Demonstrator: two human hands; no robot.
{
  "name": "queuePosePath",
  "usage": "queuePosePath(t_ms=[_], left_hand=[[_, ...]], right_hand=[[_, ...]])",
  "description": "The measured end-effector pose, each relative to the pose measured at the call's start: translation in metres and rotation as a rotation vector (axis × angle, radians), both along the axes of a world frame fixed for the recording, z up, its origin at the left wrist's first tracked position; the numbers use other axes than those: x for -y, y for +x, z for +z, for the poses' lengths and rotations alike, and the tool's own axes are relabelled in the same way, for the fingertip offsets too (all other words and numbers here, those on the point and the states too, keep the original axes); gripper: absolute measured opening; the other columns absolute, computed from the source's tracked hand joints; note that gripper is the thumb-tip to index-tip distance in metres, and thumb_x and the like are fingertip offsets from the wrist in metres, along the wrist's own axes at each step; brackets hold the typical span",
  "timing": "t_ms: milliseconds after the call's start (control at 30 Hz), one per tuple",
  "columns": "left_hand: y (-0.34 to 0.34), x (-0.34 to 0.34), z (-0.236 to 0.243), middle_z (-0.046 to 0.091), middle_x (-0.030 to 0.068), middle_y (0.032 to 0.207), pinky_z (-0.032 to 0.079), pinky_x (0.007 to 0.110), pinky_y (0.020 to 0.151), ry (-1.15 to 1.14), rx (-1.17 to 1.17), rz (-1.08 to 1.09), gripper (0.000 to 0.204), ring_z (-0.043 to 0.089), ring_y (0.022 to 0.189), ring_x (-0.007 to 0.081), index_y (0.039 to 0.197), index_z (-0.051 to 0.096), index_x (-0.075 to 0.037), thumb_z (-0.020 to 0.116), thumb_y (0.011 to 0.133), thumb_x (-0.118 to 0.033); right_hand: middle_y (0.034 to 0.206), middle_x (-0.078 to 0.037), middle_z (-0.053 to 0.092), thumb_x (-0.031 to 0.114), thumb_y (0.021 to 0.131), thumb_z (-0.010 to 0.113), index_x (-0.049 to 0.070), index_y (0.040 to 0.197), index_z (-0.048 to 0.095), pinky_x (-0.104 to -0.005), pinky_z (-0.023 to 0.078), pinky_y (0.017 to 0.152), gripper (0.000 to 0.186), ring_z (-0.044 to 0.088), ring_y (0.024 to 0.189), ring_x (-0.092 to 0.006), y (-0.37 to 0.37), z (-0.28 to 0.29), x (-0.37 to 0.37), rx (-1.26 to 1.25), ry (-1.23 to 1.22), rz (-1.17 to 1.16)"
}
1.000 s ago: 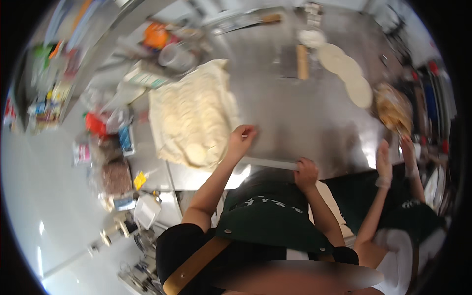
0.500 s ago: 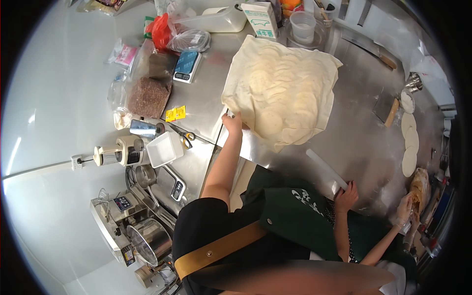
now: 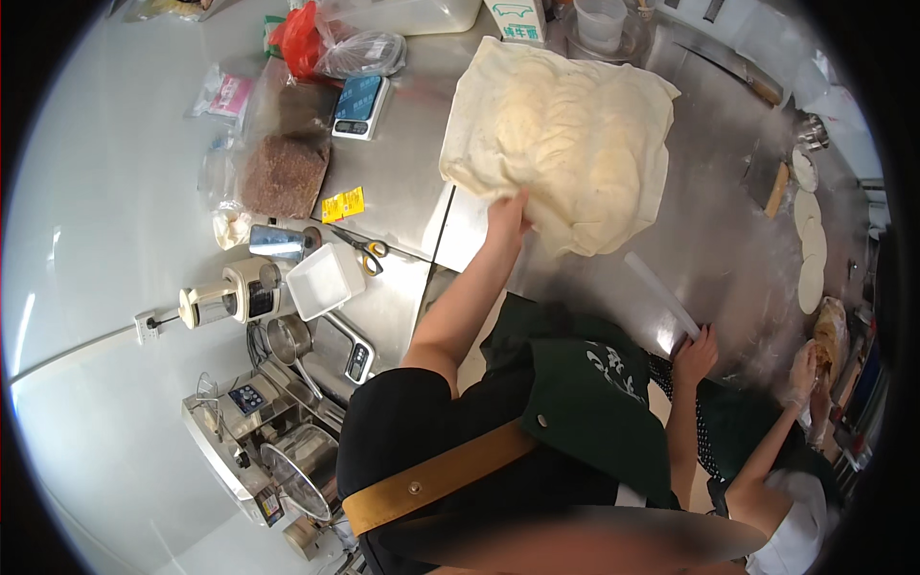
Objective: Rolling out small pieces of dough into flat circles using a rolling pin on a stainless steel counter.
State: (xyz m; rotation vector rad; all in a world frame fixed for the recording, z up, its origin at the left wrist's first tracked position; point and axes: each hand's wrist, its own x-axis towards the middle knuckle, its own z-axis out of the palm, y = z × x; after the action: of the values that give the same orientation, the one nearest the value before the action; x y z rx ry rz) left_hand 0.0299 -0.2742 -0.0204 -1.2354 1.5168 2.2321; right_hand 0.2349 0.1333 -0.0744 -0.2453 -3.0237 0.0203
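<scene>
A large, pale, rumpled sheet of dough (image 3: 565,134) lies on the steel worktable, with rounded bulges and ripples across its top. At its near left edge my left hand (image 3: 510,213) pinches the rim of the sheet, the fingertips partly hidden by the hand. My right hand (image 3: 695,355) is down at the table's near edge. Its fingers close around the lower end of a white rolling pin (image 3: 661,292), which points away to the upper left, apart from the dough.
Thin dough rounds (image 3: 811,251) overlap in a row at the right, near a scraper (image 3: 776,190) and a knife (image 3: 752,81). Left are scissors (image 3: 369,251), a white tub (image 3: 326,280) and a scale (image 3: 360,103). A co-worker's gloved hand (image 3: 801,376) holds a browned loaf-like item (image 3: 830,335).
My left hand has moved right along the near edge of the dough sheet, where the rim looks drawn in. My right hand keeps the rolling pin. The whole view has shifted slightly.
</scene>
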Motion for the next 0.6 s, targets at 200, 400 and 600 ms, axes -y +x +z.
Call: queuePosePath(t_ms=[200,400,600], left_hand=[[-0.047,-0.008,0.013,0.061,0.0107,0.088,0.050,0.029,0.069,-0.043,-0.296,-0.004,0.021,0.060,0.076,0.0175,0.102,0.055,0.004,0.054,0.088,-0.012],[0.017,-0.001,-0.060,0.058,0.0242,0.100,0.046,0.041,0.079,-1.100,-0.408,-0.467,0.039,0.056,0.091,0.0364,0.115,0.048,0.007,0.053,0.076,0.000],[0.024,-0.028,-0.049,0.056,0.0243,0.096,0.043,0.042,0.084,-1.196,-0.369,-0.413,0.041,0.051,0.096,0.0393,0.114,0.048,0.008,0.055,0.074,0.000]], right_hand=[[0.127,-0.018,0.047,0.015,0.082,0.056,0.000,0.120,0.045,-0.0460,0.035,0.093,0.042,0.045,0.114,-0.0352,-0.003,-0.002,-0.001,0.011,-0.003,-0.005],[0.128,-0.017,0.047,0.017,0.081,0.057,0.001,0.118,0.048,-0.0451,0.036,0.092,0.041,0.047,0.112,-0.0337,-0.002,-0.003,0.000,-0.031,-0.002,-0.001],[0.128,-0.016,0.047,0.017,0.082,0.057,0.002,0.119,0.048,-0.0454,0.036,0.093,0.041,0.047,0.113,-0.0332,-0.001,-0.005,-0.001,-0.043,-0.006,-0.005]])
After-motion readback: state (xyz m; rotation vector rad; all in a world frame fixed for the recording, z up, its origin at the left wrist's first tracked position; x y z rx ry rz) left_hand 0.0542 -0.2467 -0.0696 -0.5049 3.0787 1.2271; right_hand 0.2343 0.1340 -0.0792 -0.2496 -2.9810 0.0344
